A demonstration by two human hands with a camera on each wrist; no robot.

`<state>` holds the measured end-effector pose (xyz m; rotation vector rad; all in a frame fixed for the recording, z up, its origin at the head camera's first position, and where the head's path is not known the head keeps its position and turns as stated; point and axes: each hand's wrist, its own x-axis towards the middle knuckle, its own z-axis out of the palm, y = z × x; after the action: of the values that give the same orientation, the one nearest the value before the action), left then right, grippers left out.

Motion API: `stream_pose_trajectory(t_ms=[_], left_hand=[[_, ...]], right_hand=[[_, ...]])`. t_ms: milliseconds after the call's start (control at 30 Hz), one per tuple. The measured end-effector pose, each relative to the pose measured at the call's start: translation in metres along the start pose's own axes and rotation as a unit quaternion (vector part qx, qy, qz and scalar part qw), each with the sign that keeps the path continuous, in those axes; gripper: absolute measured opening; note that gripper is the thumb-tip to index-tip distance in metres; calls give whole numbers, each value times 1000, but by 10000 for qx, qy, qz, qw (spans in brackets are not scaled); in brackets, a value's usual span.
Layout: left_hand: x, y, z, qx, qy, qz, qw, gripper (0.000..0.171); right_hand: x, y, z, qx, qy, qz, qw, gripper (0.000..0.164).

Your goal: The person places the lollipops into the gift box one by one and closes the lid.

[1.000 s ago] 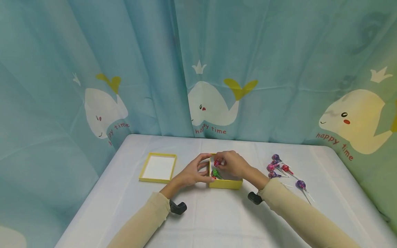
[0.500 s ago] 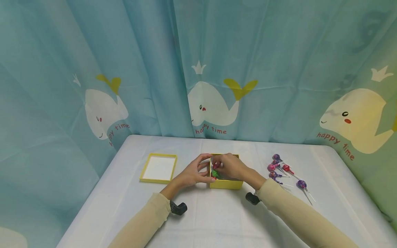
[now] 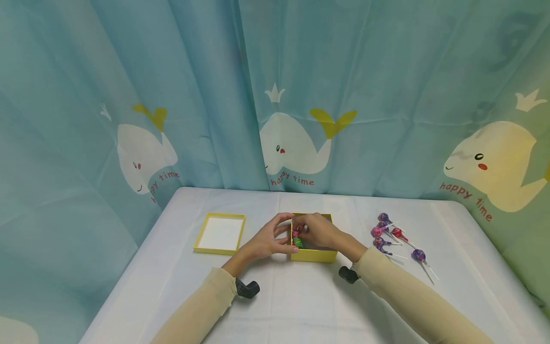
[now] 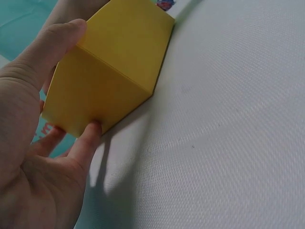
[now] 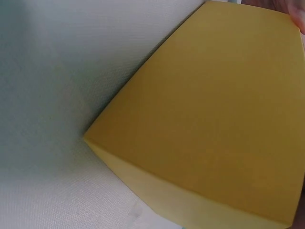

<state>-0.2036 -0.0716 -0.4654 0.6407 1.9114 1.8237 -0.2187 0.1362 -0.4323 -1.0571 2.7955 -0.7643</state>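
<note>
A yellow open-topped box (image 3: 313,256) stands mid-table. My left hand (image 3: 265,240) holds its left end, thumb near the front corner and fingers spread along the wall; the left wrist view shows fingertips (image 4: 91,131) against the yellow side. My right hand (image 3: 321,230) reaches over the rim into the box, its fingers pinching a pink lollipop (image 3: 295,234) near the left wall. Beside that lies a green-wrapped lollipop (image 3: 298,242). In the right wrist view the box's outer wall (image 5: 200,109) hides the right fingers.
The yellow-rimmed lid (image 3: 220,233) lies inside-up on the white table (image 3: 283,306), left of the box. To the right are several loose lollipops, among them a pink one (image 3: 376,232), a red one (image 3: 397,232) and a purple one (image 3: 418,255). A blue curtain (image 3: 215,119) hangs behind.
My right hand has moved slightly left and lower into the box, bringing the pink lollipop down beside the green one. The left hand has stayed at the box.
</note>
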Motion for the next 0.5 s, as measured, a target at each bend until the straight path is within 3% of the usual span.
stream_pose_trajectory(t_ms=[500], left_hand=[[0, 1, 1, 31, 30, -36, 10000, 82]], right_hand=[[-1, 0, -1, 117, -19, -90, 9999, 16]])
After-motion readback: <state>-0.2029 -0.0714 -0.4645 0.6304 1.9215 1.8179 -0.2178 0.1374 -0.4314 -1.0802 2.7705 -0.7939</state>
